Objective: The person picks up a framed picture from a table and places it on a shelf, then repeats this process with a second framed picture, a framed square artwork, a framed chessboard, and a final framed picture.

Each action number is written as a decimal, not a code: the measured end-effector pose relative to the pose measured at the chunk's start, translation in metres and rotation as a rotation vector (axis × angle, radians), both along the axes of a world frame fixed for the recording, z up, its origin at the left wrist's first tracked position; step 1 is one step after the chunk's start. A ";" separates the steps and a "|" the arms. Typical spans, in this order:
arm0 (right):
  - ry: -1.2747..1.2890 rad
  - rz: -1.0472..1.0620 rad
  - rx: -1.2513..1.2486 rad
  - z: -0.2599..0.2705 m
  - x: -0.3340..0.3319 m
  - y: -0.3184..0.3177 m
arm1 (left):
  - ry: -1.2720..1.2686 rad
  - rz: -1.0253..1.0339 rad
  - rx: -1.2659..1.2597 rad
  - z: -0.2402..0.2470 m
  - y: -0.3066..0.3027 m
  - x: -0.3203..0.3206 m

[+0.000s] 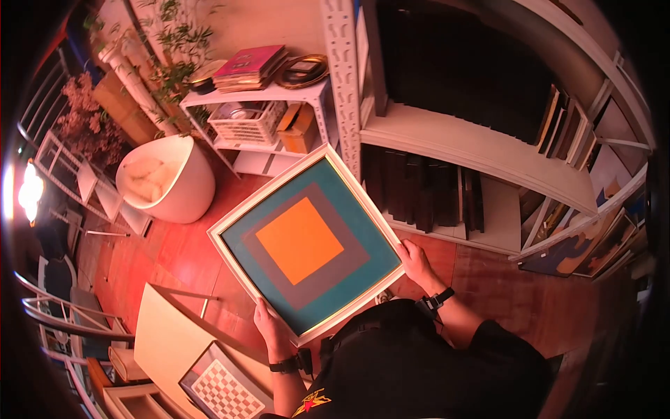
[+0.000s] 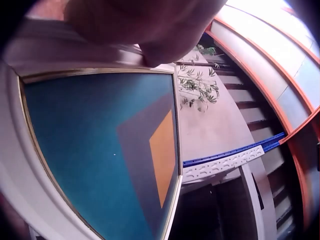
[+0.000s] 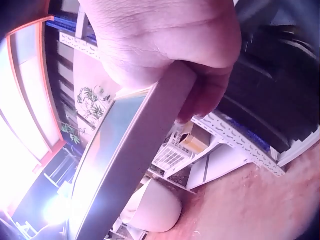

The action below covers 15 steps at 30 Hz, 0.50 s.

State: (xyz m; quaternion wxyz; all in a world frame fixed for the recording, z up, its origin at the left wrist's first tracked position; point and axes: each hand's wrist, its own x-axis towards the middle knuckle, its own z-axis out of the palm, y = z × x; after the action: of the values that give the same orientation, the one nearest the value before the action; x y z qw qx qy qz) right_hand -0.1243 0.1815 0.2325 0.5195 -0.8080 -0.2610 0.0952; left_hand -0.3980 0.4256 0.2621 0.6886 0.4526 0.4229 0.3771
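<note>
Beyond your grip you have a white tub (image 1: pixel 192 192) and a laden rack (image 1: pixel 303 93); left of your grip, a checkered board (image 1: pixel 227 390).

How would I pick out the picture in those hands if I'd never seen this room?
Find the black shirt at the bottom of the head view. Above it, the left hand and right hand hold a framed picture by its edges. Unlike the checkered board on the pale table, it shows an orange square nested in purple-grey and teal.
</note>
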 end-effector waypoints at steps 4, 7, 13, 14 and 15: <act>-0.058 -0.150 -0.027 -0.008 0.047 -0.035 | 0.087 -0.098 0.155 0.002 -0.014 0.069; -0.019 -0.219 -0.022 -0.013 0.072 -0.064 | 0.075 -0.185 0.205 0.007 -0.026 0.111; 0.077 -0.344 -0.036 -0.016 0.092 -0.093 | 0.066 -0.323 0.361 0.017 -0.030 0.166; 0.088 -0.348 -0.011 -0.023 0.092 -0.096 | 0.057 -0.325 0.409 0.019 -0.031 0.171; 0.098 -0.353 0.013 -0.028 0.091 -0.098 | 0.049 -0.354 0.411 0.021 -0.029 0.176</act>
State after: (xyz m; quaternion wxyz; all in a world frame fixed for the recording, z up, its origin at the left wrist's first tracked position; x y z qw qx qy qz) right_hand -0.0332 0.0836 0.2043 0.5454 -0.8323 -0.0902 0.0403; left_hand -0.2222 0.3964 0.2827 0.6271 0.6586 0.2685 0.3178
